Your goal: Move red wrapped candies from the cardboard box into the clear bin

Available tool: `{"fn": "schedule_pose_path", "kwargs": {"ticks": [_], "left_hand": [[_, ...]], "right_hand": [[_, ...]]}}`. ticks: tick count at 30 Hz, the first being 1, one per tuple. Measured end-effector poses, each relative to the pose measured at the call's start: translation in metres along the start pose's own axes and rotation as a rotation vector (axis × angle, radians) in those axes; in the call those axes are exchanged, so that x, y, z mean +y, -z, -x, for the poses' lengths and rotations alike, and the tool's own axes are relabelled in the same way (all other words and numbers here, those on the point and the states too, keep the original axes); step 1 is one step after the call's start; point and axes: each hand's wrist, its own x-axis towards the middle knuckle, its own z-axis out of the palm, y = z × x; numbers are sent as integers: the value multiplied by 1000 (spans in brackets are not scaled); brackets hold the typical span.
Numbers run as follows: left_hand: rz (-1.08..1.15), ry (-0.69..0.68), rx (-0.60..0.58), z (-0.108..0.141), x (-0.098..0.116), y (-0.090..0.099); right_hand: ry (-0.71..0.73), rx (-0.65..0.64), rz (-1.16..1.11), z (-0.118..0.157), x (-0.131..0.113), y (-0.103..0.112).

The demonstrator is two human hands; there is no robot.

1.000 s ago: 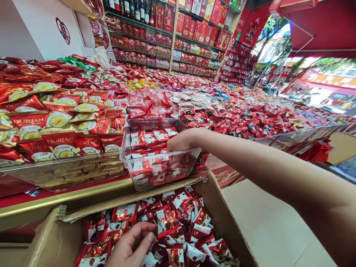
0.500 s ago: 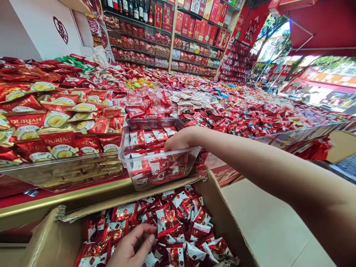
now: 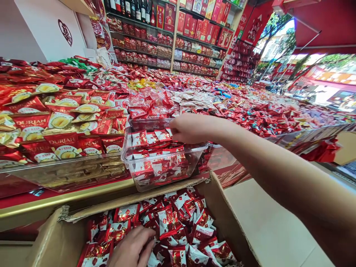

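Observation:
Small red-and-white wrapped candy packets (image 3: 167,218) lie loose in an open cardboard box (image 3: 230,218) below me. My left hand (image 3: 133,244) rests on them at the box's near side, fingers bent and thumb apart, with no packet visibly held. Above the box, a clear plastic bin (image 3: 164,163) holds matching packets (image 3: 139,139) set in rows. My right hand (image 3: 185,128) is over that bin's right side, its fingers curled closed. A packet's white edge shows beside the fingertips; whatever is inside the grip is hidden.
Durian snack packets (image 3: 62,141) fill the bin to the left. Heaps of wrapped sweets (image 3: 250,111) spread behind and right. A gold rail (image 3: 69,196) runs between the cardboard box and the display. Shelves (image 3: 172,37) with bottles and packages stand at the back.
My right hand has risen out of the clear bin and moved slightly right, uncovering more packets there. My left hand has turned a little, staying over the loose packets.

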Motion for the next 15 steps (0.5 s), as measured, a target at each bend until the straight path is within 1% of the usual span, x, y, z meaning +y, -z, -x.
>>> {"fn": "schedule_pose_path", "kwargs": {"ticks": [1, 2, 3, 4, 5, 6, 7, 8, 10, 11, 12, 13, 15], "left_hand": [[-87, -9, 78, 0, -4, 2], [-189, 3, 138, 0, -8, 3], [-296, 32, 170, 0, -11, 5], [-399, 74, 172, 0, -14, 7], [-486, 139, 155, 0, -16, 8], [-546, 211, 125, 0, -17, 9], [-579, 273, 84, 0, -17, 10], [-591, 315, 36, -1, -16, 11], [-593, 347, -41, -1, -14, 13], [-596, 340, -54, -2, -12, 13], [-601, 328, -54, -3, -11, 13], [-604, 321, -51, -3, -10, 14], [-601, 312, -27, -4, -10, 14]], "right_hand": [[29, 112, -16, 15, -3, 6], [74, 175, -66, 31, -8, 7], [127, 160, -153, 47, -14, 4], [204, 73, -253, 61, -22, -5], [290, -66, -341, 72, -31, -20], [379, -188, -399, 79, -41, -40], [446, -260, -413, 83, -52, -66], [457, -275, -376, 84, -63, -94], [395, -166, -168, 77, -81, -149], [326, -121, -109, 73, -89, -173], [278, -89, -70, 69, -94, -192], [239, -60, -46, 65, -98, -207], [218, -37, -42, 63, -100, -221]]}}
